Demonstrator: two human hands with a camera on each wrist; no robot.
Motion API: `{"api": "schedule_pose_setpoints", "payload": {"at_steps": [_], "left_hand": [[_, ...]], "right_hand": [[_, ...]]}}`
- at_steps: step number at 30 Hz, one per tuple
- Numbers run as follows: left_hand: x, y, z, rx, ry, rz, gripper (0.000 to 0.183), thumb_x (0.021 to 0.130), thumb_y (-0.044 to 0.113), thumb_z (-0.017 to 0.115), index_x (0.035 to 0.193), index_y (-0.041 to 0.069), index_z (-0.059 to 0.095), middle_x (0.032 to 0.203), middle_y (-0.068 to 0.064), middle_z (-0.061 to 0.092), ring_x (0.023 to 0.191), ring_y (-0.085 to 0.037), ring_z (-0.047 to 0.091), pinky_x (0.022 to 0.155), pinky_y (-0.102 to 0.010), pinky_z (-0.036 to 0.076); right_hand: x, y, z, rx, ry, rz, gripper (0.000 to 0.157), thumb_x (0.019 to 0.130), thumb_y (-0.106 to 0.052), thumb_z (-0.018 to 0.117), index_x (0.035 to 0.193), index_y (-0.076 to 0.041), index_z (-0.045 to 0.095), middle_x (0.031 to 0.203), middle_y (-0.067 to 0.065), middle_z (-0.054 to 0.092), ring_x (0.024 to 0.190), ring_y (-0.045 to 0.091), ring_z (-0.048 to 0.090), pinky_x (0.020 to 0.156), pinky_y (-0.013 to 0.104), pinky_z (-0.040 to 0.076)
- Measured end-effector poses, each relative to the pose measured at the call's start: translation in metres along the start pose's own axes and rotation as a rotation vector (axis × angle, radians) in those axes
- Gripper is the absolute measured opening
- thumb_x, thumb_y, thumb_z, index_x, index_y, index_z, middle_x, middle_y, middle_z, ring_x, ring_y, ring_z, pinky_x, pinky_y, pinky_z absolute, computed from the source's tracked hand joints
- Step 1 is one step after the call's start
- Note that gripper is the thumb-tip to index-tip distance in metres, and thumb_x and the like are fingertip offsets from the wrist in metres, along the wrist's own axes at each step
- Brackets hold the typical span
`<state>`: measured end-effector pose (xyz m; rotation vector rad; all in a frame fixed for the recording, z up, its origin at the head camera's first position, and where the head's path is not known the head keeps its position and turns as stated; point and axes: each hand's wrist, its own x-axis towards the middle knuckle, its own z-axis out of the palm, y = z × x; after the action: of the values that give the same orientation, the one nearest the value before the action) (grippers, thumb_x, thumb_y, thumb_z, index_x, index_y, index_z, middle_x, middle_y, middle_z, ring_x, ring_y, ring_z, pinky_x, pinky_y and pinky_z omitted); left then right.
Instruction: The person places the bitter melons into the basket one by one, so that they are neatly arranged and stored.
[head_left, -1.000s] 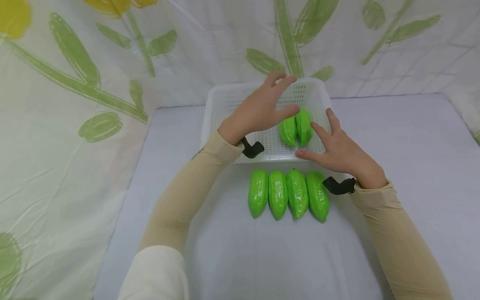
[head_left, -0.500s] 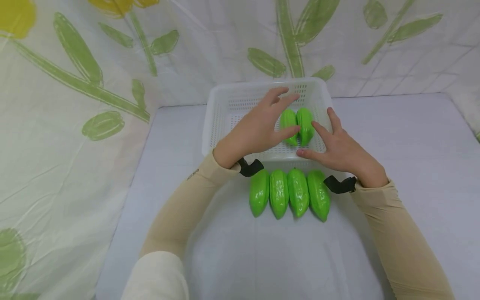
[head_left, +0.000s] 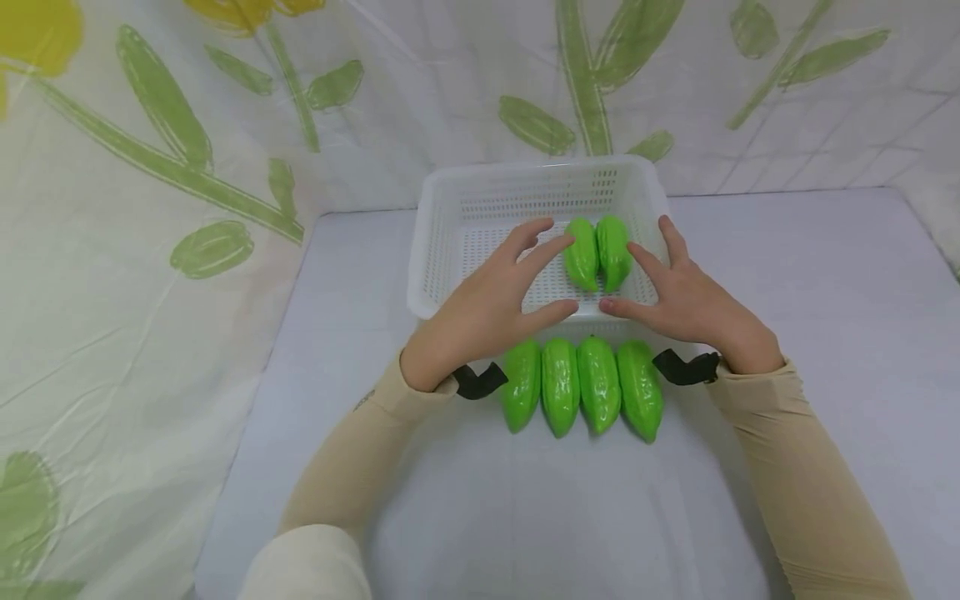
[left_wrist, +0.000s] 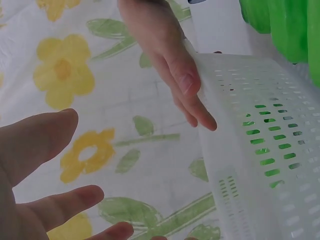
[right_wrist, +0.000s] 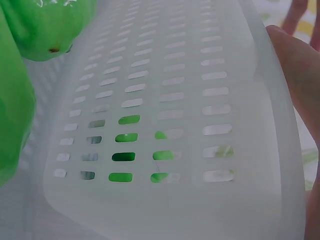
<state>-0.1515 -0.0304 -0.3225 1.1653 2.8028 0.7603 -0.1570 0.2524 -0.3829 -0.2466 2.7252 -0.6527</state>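
My left hand (head_left: 487, 304) hovers above the front part of a white perforated plastic basket (head_left: 450, 179), its fingers spread and nothing held. In the left wrist view, that hand's fingers (left_wrist: 75, 200) are apart. At the basket's front right corner is my right hand (head_left: 693, 304), fingers stretched and thumb near the front rim; whether it touches the rim I cannot tell. Two glossy green ridged fruits, a left one (head_left: 581, 258) and a right one (head_left: 613, 254), lie side by side inside the basket. The right wrist view shows the basket's slotted wall (right_wrist: 200, 200) up close.
Several similar green fruits (head_left: 560, 387) lie in a row on the pale tablecloth (head_left: 525, 517), just in front of the basket. The leftmost is partly behind my left wrist strap (head_left: 480, 382). A flower-printed cloth (head_left: 450, 83) hangs behind the basket.
My left hand has drawn back from over the basket's far side toward its front edge, uncovering the two fruits inside. My right hand has hardly moved. The fruits stay in place.
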Motion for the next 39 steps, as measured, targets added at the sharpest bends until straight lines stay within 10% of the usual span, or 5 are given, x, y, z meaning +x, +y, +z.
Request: {"api": "schedule_pose_setpoints", "payload": {"at_steps": [13, 39], "left_hand": [[-0.032, -0.004, 0.009, -0.025, 0.081, 0.031, 0.069, 0.099, 0.041, 0.071, 0.157, 0.013, 0.046, 0.166, -0.013, 0.031, 0.135, -0.029, 0.055, 0.094, -0.039, 0.058], [-0.083, -0.01, 0.04, -0.075, 0.086, 0.02, 0.062, 0.098, 0.034, 0.074, 0.151, 0.008, 0.052, 0.163, -0.015, 0.036, 0.148, -0.031, 0.044, 0.119, -0.046, 0.042]], "right_hand": [[0.0, 0.002, -0.001, 0.012, -0.009, 0.004, 0.112, 0.091, -0.078, 0.057, 0.169, -0.012, 0.01, 0.167, 0.005, -0.037, 0.149, 0.063, 0.021, 0.112, 0.079, 0.028], [0.0, 0.002, -0.001, -0.006, -0.002, -0.02, 0.111, 0.092, -0.077, 0.057, 0.168, -0.01, 0.011, 0.168, 0.005, -0.036, 0.148, 0.062, 0.025, 0.112, 0.077, 0.031]]}}
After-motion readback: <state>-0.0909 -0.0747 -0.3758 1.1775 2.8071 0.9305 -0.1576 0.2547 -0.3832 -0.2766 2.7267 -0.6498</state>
